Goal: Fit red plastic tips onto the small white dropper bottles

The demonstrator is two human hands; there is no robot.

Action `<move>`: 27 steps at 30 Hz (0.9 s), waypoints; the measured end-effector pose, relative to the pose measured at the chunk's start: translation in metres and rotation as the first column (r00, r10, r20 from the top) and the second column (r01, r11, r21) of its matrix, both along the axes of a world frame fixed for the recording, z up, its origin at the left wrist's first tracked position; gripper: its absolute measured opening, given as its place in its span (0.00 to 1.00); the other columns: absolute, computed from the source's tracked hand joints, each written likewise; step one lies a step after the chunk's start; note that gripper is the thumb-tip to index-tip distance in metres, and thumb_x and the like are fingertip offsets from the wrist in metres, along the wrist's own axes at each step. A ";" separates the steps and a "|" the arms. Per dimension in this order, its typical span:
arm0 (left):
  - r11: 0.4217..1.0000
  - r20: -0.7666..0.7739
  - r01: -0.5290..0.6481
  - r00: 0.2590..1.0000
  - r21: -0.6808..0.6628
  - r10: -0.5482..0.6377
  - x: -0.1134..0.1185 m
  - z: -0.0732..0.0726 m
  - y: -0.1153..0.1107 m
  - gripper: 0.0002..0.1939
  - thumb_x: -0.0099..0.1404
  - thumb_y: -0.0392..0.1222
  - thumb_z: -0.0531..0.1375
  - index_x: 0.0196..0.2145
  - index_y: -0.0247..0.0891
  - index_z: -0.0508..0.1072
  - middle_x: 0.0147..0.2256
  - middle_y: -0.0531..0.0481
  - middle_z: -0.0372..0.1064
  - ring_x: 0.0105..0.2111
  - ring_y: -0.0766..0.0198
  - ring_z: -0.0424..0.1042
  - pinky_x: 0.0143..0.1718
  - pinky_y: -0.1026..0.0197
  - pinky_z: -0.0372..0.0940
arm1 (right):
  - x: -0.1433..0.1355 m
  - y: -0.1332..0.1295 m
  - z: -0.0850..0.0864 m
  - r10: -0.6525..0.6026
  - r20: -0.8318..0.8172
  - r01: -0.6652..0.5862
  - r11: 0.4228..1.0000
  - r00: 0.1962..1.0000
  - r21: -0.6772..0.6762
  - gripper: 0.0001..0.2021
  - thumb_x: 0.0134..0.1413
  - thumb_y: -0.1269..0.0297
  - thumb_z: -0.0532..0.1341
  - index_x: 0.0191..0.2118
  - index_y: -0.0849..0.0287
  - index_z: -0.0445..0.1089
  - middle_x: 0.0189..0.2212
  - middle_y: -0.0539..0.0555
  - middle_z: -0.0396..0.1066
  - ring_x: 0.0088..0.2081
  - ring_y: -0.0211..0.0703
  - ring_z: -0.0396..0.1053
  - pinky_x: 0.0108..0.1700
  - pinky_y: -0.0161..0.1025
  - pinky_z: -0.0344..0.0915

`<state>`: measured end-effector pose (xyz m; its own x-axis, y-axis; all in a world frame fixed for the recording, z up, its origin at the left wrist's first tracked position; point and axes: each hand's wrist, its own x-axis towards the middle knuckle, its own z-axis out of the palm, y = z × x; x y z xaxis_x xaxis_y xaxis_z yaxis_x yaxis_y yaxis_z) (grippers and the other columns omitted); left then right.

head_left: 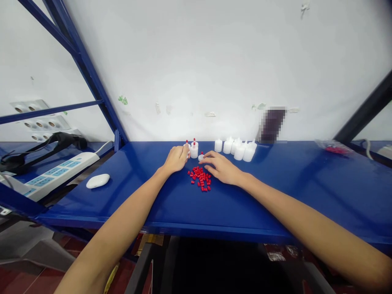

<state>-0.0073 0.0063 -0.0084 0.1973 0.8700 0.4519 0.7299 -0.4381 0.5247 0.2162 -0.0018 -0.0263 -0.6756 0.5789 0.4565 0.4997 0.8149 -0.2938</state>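
My left hand (pixel 177 159) is closed, its fingers curled round a small white dropper bottle (pixel 188 155) that they mostly hide. Right beside it, other white bottles (pixel 194 152) with red tips stand upright. A short white nozzle top (pixel 201 158) with a red cap sits between the hands. The fingertips of my right hand (pixel 225 167) hover by this top, apart and slightly bent, with nothing visible in them. Just in front lies a loose pile of small red caps (pixel 200 176) on the blue table (pixel 190 208).
Several white bottles (pixel 239 152) without red caps stand to the right near the wall. A dark blurred-out rectangle (pixel 272 124) leans there. At far right is a clear bag (pixel 333 148) with red pieces. A white case (pixel 98 181) and power strip (pixel 58 173) lie left.
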 end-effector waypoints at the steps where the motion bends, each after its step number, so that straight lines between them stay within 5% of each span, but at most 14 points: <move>1: 1.000 0.002 0.019 1.000 -0.003 -0.019 0.001 0.000 -0.001 0.31 0.74 0.52 0.38 0.22 0.37 0.69 0.17 0.52 0.66 0.21 0.66 0.67 0.31 0.64 0.60 | 0.000 0.000 0.000 0.015 0.014 -0.015 1.000 1.000 0.014 0.14 0.63 0.69 0.56 0.51 0.53 0.74 0.49 0.59 0.68 0.50 0.51 0.68 0.54 0.54 0.65; 7: 0.998 0.022 0.069 0.997 -0.001 -0.069 0.006 0.003 -0.005 0.32 0.74 0.53 0.38 0.21 0.37 0.68 0.17 0.51 0.65 0.20 0.66 0.67 0.30 0.64 0.60 | -0.004 0.002 0.002 -0.008 0.029 0.007 1.000 1.000 0.026 0.08 0.62 0.66 0.60 0.42 0.55 0.77 0.41 0.57 0.73 0.45 0.51 0.68 0.48 0.51 0.64; 14: 0.983 -0.018 0.185 0.983 -0.004 -0.185 0.012 0.010 -0.014 0.34 0.72 0.58 0.38 0.19 0.36 0.67 0.17 0.51 0.62 0.22 0.65 0.63 0.31 0.62 0.58 | -0.016 -0.014 0.015 -0.032 -0.427 0.041 0.999 0.904 0.014 0.07 0.63 0.64 0.59 0.41 0.55 0.74 0.35 0.52 0.72 0.36 0.42 0.70 0.39 0.40 0.65; 20: 0.942 -0.030 0.334 0.942 0.008 -0.334 0.018 0.015 -0.022 0.30 0.70 0.58 0.42 0.21 0.36 0.66 0.18 0.53 0.60 0.21 0.67 0.59 0.28 0.63 0.55 | -0.024 -0.026 0.015 -0.001 -0.449 0.030 0.998 0.893 0.059 0.07 0.63 0.65 0.58 0.42 0.54 0.73 0.33 0.51 0.72 0.35 0.42 0.70 0.40 0.41 0.65; 27: 0.938 -0.056 0.336 0.942 0.088 -0.332 0.017 0.013 -0.020 0.26 0.68 0.55 0.45 0.19 0.36 0.62 0.19 0.52 0.58 0.22 0.67 0.57 0.29 0.62 0.54 | -0.024 -0.027 0.016 -0.020 -0.483 0.049 0.998 0.875 0.047 0.06 0.61 0.67 0.58 0.39 0.55 0.73 0.32 0.51 0.73 0.33 0.41 0.70 0.38 0.40 0.66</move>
